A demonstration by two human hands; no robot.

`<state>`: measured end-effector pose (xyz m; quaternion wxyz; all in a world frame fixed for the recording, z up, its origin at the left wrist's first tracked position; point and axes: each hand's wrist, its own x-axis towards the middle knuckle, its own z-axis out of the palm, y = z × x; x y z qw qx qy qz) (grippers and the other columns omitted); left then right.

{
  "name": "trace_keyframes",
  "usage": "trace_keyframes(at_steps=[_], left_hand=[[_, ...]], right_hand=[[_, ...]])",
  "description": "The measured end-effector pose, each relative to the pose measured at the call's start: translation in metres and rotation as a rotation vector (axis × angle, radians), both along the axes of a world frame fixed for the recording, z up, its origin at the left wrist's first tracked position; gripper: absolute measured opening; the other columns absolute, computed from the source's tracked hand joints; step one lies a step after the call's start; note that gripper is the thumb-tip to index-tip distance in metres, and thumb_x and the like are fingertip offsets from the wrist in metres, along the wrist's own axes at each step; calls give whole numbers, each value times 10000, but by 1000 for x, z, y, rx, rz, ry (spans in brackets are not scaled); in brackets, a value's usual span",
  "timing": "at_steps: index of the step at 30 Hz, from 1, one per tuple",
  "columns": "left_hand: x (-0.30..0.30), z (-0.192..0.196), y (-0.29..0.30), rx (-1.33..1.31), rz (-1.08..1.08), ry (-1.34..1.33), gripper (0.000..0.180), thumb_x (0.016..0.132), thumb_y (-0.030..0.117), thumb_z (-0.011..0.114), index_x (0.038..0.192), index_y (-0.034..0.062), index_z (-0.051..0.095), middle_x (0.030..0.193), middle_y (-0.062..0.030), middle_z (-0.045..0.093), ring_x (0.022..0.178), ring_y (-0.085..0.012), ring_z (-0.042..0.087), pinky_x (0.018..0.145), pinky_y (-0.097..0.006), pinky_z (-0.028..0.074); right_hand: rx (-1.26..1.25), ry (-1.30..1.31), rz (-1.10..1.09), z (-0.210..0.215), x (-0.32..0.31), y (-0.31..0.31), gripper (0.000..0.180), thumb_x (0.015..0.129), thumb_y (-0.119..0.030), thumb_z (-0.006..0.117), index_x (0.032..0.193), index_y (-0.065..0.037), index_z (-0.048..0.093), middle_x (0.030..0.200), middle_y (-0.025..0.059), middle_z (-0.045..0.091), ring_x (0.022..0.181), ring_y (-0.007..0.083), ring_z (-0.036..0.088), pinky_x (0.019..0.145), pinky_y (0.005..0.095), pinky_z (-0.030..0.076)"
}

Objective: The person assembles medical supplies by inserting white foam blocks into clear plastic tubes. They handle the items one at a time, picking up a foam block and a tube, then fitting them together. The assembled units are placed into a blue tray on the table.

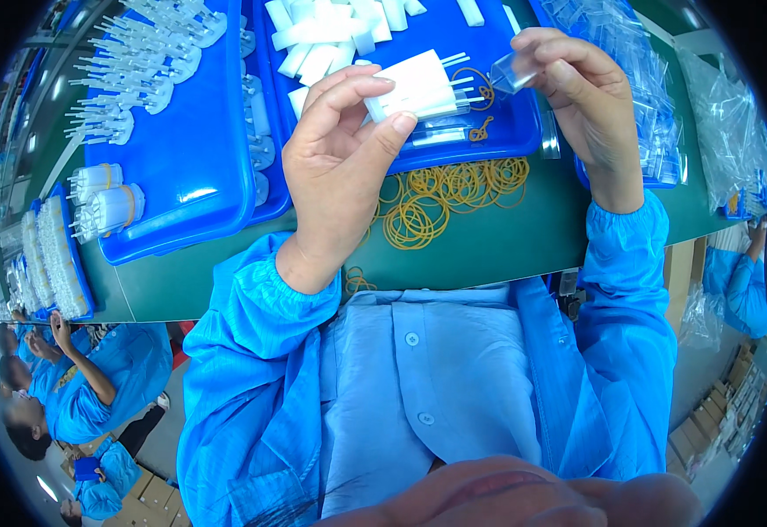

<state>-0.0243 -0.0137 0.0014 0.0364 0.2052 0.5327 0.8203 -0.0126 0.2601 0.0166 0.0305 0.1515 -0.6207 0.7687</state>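
Between the thumb and fingers of my left hand (pixel 335 167) is a flat white plastic piece (pixel 425 81), with several thin white rods sticking out of its right end. My right hand (pixel 592 110) pinches a small clear plastic sleeve (pixel 508 74) just right of those rods, apart from them. Both hands are raised over the front of a blue tray (pixel 484 151). White rectangular pieces (pixel 317 35) are piled in that tray's far part. Below the held piece lies a clear strip (pixel 440 136), beside a twisted rubber band (pixel 482 130).
Loose yellow rubber bands (pixel 418 211) lie on the green table (pixel 313 272) before the tray. Another blue tray (pixel 199 167) at left carries white rodded parts (pixel 151 70); banded bundles (pixel 111 211) sit on its corner. Clear sleeves (pixel 660 123) fill the right tray. Co-workers (pixel 102 378) sit at left.
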Motion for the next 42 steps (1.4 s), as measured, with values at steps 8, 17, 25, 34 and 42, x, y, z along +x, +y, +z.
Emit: trace_keyframes(at_steps=[8, 17, 25, 34, 42], left_hand=[[0, 1, 1, 10, 22, -13, 337, 834, -96, 670, 1157, -31, 599, 1261, -102, 470, 1164, -221, 543, 982, -332, 509], [4, -1, 3, -14, 42, -53, 356, 838, -92, 667, 1179, -26, 589, 1263, -114, 543, 1163, -242, 569, 955, -326, 479], [4, 0, 4, -9, 19, -74, 352, 841, -77, 675, 1178, -22, 590, 1218, -88, 516, 1142, -210, 557, 938, -306, 495], [3, 4, 2, -245, 65, 53, 199, 837, 31, 738, 1032, 22, 702, 1127, -64, 462, 1051, -137, 513, 843, -239, 504], [2, 1, 3, -290, 138, 90, 151, 817, 31, 758, 963, 36, 723, 1118, -61, 467, 1049, -138, 513, 838, -232, 497]], right_hand=[[217, 69, -205, 5, 8, -11, 345, 883, -47, 658, 1216, 21, 601, 1163, 154, 640, 1005, 199, 641, 897, 321, 526], [276, 93, -137, 7, 9, -27, 275, 851, -14, 676, 1122, 22, 638, 1118, 139, 625, 884, 152, 611, 828, 314, 539], [275, 71, -156, 6, 11, -32, 273, 848, -7, 682, 1115, 18, 631, 1104, 129, 626, 878, 142, 614, 822, 298, 537], [230, 50, -141, 10, 15, -47, 275, 836, 36, 691, 1107, 11, 652, 1049, 93, 660, 940, 155, 652, 859, 278, 546], [296, 239, -53, -2, 10, -32, 252, 839, 25, 680, 1086, 23, 629, 1092, 120, 608, 927, 190, 649, 844, 312, 553]])
